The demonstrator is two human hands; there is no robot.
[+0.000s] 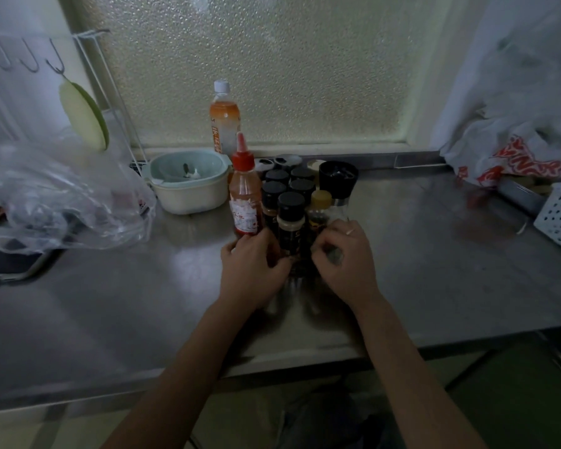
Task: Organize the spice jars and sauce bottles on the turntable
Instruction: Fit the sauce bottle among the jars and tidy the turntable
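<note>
Presently, key relation: the black-capped spice jar point(291, 222) is stood directly between the two sets of fingers, its long axis upright; it is judged that the coming move turns on this jar being flanked on both sides.
Left hand point(251, 262): fingers are curled inward toward the jar's lower body, just left of it; whether the jar itself is gripped cannot be told, since the base is hidden.
Right hand point(344, 260): fingers are bent and half-closed just right of the jar's base; contact cannot be confirmed. A ring is seen on one finger.
Nearer hand: neither is clearly favoured; both are set about equally close.
Jar's look: black lid, pale powder under the neck, dark label below.
Beyond the fingers: more black-lidded jars point(274, 192) are packed tight behind, upright, with a yellow-capped jar point(319, 209) beyond the right fingertips.
Sauce bottle point(244, 199): red-capped, upright, touching or just beside the left knuckles on their far side.
Grinder point(338, 184): dark-topped, clear-bodied, set beyond the right hand.
Turntable: hidden under the cluster and hands; its edge cannot be made out.
Surface: the group is stood on a steel counter point(434, 254).
</note>
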